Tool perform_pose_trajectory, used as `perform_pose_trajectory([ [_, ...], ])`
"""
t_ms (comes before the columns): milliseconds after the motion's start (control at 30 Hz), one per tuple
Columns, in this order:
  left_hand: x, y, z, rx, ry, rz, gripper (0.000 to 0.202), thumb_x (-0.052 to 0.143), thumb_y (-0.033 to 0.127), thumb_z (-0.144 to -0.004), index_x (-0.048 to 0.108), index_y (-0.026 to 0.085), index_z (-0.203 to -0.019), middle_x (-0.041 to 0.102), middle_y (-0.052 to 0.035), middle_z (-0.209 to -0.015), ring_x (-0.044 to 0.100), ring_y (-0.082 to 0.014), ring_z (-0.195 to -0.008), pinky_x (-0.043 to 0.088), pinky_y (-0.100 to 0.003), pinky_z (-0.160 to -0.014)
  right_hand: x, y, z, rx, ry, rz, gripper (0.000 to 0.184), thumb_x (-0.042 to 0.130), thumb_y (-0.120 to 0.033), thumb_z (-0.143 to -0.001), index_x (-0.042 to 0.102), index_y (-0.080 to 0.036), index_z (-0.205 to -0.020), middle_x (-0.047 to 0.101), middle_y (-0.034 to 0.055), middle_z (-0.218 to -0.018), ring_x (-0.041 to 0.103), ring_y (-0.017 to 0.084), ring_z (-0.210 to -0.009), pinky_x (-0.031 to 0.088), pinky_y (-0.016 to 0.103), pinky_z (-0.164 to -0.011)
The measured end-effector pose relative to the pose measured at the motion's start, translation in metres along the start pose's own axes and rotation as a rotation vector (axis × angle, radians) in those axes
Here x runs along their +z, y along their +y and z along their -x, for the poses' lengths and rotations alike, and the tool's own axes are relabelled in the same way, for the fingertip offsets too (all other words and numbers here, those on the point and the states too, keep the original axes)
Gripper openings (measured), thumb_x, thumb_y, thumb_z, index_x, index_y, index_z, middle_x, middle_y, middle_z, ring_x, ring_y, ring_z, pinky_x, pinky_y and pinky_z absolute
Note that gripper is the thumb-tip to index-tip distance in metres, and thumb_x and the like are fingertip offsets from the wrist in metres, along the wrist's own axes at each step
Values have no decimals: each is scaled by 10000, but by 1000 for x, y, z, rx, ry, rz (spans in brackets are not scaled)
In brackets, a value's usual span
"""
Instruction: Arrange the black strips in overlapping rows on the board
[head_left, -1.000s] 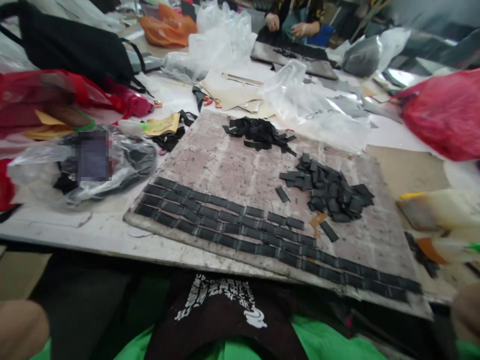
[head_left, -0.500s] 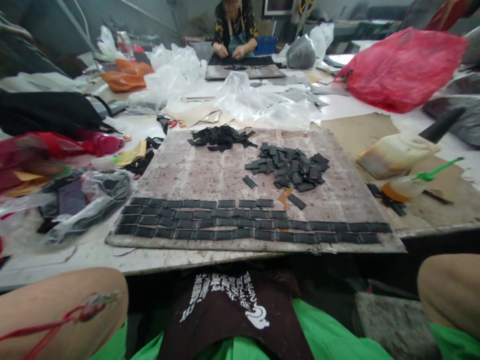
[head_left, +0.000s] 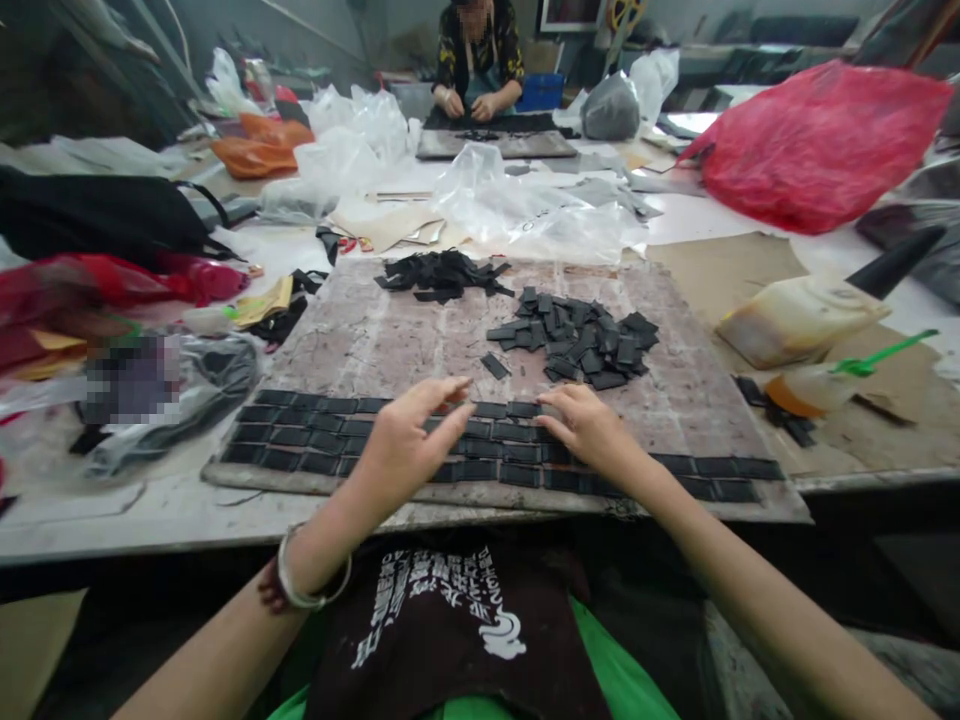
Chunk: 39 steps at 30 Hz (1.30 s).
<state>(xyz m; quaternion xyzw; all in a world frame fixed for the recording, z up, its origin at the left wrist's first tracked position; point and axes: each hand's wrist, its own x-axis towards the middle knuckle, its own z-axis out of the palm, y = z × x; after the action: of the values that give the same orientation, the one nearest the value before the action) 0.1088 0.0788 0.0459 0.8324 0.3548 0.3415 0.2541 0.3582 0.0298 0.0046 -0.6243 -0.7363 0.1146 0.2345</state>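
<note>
A pale worktable (head_left: 90, 522) fills most of the view, and a worn, mottled rectangular board (head_left: 420, 340) lies flat at its near edge. The large red plastic bag (head_left: 817, 145) sits bunched at the far right; what it holds is hidden.

Both bare forearms reach in from below, angled toward each other over the board. The left hand (head_left: 412, 430) is turned inward, its thumb and fingers pointing right and standing apart, with nothing visible between them. The right hand (head_left: 589, 425) points left, forefinger and thumb a little apart at the end of the top row; whether the tips touch a piece I cannot tell. A gap separates the two hands.

Left of the board, a clear plastic bag (head_left: 225, 385) has dark material in it. To the right, on brown cardboard (head_left: 720, 275), a translucent container (head_left: 802, 315) lies tilted, its wall stained yellow-brown. Just in front of it, a small squeeze bottle (head_left: 814, 390) with a green nozzle leans over, orange liquid inside.

On the board, a heap of black rectangular pieces (head_left: 592, 340) lies beyond the right hand, with a tangle of black strips (head_left: 442, 275) to its left. Four rows of black rectangles (head_left: 480, 470) line the near edge beneath the hands, the lower two running on past the right hand. One loose rectangle (head_left: 495, 366) lies just apart from the heap.
</note>
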Motion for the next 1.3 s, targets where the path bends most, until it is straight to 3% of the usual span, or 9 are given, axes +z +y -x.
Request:
perform_pose_trajectory([
  [100,31,-18,-4,35,-110,-92,212,549,191,-868,614,131,-1061,640,-84,-1003,597,-183,-948,498,-356,-900,18,9,-5,-33,-47,94,219,566,-246,-862,629,-179,-1061,593,107,-996,539,242,-992,462,390,-897],
  [233,60,-34,-9,37,-243,-239,209,582,160,-836,626,130,-1038,608,-100,-1015,546,-218,-983,477,-380,-906,18,9,-9,-64,-94,131,197,555,-232,-870,623,-170,-1044,574,106,-973,531,233,-956,470,359,-857],
  [433,62,-34,-18,31,-323,-303,126,547,177,-855,633,146,-942,558,-96,-984,492,-222,-961,465,-383,-878,8,8,-22,-79,-149,138,168,561,-260,-872,621,-192,-1013,593,86,-955,545,221,-935,463,349,-851],
  [600,65,-27,-18,28,-313,-300,126,545,166,-853,613,138,-955,548,-100,-989,486,-228,-958,462,-388,-872,22,-4,-65,44,-89,268,231,508,-346,-907,620,-175,-1014,609,108,-1011,537,244,-998,455,345,-863],
  [767,72,-21,-25,51,-351,-324,167,559,167,-843,620,132,-995,553,-106,-971,485,-236,-934,465,-393,-849,30,-17,-91,62,-173,385,211,513,-292,-894,612,-147,-1010,581,139,-1057,525,262,-1029,466,325,-817],
  [867,76,-18,-31,51,-381,-359,181,576,180,-836,628,133,-1002,544,-102,-958,483,-238,-923,458,-390,-847,17,-5,-81,84,-213,345,186,530,-267,-870,604,-149,-993,581,119,-1041,544,238,-990,457,306,-812],
  [1067,79,-18,-34,72,-415,-377,184,559,217,-856,642,152,-1007,524,-98,-940,471,-234,-914,446,-385,-850,-23,34,-26,94,-234,220,168,598,-265,-815,573,-163,-945,561,68,-944,553,189,-877,441,279,-800],
  [1167,81,-20,-34,74,-423,-369,179,557,202,-854,644,144,-999,523,-99,-942,471,-232,-919,444,-379,-852,-34,35,-7,55,-247,250,169,605,-253,-817,570,-182,-966,553,73,-974,546,205,-918,439,297,-824],
  [1300,82,-22,-35,91,-416,-377,164,555,209,-855,643,163,-985,517,-81,-920,468,-222,-904,448,-373,-845,-36,26,-3,-3,-315,301,193,604,-200,-821,572,-180,-1010,560,87,-999,537,227,-977,438,327,-865],
])
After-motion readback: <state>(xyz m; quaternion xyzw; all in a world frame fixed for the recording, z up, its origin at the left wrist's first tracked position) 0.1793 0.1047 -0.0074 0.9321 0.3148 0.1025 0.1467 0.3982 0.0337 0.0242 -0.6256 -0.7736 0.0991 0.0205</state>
